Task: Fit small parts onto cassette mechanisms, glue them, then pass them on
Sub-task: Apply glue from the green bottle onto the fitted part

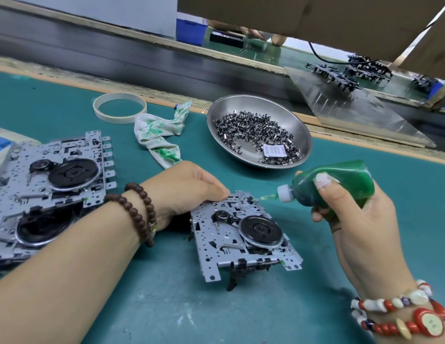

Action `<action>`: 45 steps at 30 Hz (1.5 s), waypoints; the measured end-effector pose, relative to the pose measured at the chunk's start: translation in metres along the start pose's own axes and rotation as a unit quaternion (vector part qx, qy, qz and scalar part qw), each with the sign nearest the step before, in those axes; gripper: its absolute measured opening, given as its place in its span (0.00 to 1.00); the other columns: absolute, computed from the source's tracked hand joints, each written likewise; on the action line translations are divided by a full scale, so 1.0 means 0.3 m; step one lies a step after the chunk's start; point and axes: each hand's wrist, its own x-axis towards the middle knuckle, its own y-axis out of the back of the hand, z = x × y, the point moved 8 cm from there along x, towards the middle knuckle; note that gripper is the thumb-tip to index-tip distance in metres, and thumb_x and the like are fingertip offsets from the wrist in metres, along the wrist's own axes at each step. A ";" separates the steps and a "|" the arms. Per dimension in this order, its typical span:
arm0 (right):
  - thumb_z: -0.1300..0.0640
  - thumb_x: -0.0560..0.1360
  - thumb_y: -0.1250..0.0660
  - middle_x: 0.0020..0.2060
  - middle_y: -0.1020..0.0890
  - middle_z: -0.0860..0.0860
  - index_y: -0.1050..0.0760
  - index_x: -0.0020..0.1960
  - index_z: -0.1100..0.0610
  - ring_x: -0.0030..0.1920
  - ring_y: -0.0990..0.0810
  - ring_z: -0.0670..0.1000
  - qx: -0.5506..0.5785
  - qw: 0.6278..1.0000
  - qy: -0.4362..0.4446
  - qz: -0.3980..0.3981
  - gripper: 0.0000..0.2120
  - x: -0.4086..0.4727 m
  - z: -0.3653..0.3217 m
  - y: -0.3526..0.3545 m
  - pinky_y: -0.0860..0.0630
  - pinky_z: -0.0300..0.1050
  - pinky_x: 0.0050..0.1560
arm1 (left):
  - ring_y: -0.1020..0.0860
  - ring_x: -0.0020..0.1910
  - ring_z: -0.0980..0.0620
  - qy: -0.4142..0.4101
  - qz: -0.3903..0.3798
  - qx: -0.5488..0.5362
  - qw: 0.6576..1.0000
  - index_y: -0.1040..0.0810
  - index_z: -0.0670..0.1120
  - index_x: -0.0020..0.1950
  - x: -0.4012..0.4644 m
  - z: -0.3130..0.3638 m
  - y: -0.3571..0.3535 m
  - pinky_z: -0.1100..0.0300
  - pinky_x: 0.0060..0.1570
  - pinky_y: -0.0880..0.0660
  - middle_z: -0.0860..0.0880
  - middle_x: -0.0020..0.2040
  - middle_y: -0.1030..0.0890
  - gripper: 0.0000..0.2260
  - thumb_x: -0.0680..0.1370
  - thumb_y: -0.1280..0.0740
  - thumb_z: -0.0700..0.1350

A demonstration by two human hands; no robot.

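Low in the centre of the frame, a cassette mechanism (243, 234) lies flat on the green mat (365, 155). The left hand (181, 187) presses curled fingers on its upper left corner, pinning it. The right hand (353, 214) is wrapped fully around a green glue bottle (333, 182), tipped sideways so the nozzle (263, 197) points left and meets the mechanism's top edge, where a small fitted part seems to sit.

The step in hand looks like gluing. To do it well, the person should keep the left hand firm so the plate cannot slide, squeeze lightly for one small bead at the joint, and keep glue clear of the black flywheel (261, 230) and moving levers. A green dab already shows at the lower right corner.

More mechanisms (52, 184) are stacked at left; a steel dish (301, 125) of small parts (253, 132) waits above centre, with a stained rag (162, 135) beside it for drips.
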 end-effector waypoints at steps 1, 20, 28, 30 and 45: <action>0.56 0.70 0.34 0.34 0.17 0.49 0.21 0.39 0.49 0.34 0.22 0.46 0.001 1.000 0.002 -0.001 0.04 0.000 -0.001 -0.001 0.28 0.35 0.28 | 0.21 0.35 0.48 -0.001 0.000 0.000 1.000 0.16 0.41 0.41 0.000 0.000 0.000 0.64 0.37 0.22 0.40 0.41 0.16 0.05 0.74 0.32 0.39; 0.57 0.71 0.34 0.34 0.17 0.46 0.20 0.39 0.47 0.33 0.23 0.44 -0.006 1.000 0.017 -0.008 0.06 -0.003 -0.015 -0.007 0.28 0.34 0.28 | 0.20 0.40 0.45 -0.004 0.008 0.007 1.000 0.16 0.40 0.42 0.000 0.003 0.001 0.58 0.48 0.23 0.38 0.43 0.16 0.05 0.73 0.31 0.39; 0.56 0.70 0.34 0.34 0.17 0.49 0.21 0.38 0.49 0.33 0.23 0.46 -0.002 1.000 0.005 0.003 0.05 -0.002 -0.009 0.000 0.28 0.35 0.28 | 0.22 0.37 0.46 -0.005 0.010 0.004 1.000 0.17 0.40 0.41 0.000 0.002 0.001 0.59 0.46 0.23 0.38 0.42 0.17 0.05 0.73 0.31 0.39; 0.55 0.69 0.32 0.35 0.17 0.50 0.21 0.38 0.49 0.34 0.23 0.48 -0.002 1.000 0.002 0.003 0.03 -0.003 -0.009 0.001 0.28 0.36 0.28 | 0.21 0.38 0.46 -0.004 0.010 0.005 1.000 0.16 0.41 0.42 -0.001 0.002 0.001 0.59 0.47 0.23 0.39 0.42 0.16 0.05 0.73 0.31 0.39; 0.56 0.70 0.31 0.35 0.17 0.53 0.23 0.42 0.55 0.33 0.23 0.46 0.027 0.999 -0.031 0.028 0.04 0.000 0.012 0.031 0.29 0.35 0.28 | 0.20 0.31 0.54 -0.019 -0.003 0.000 1.000 0.16 0.42 0.40 0.000 0.008 -0.007 0.66 0.34 0.22 0.45 0.37 0.16 0.05 0.74 0.32 0.39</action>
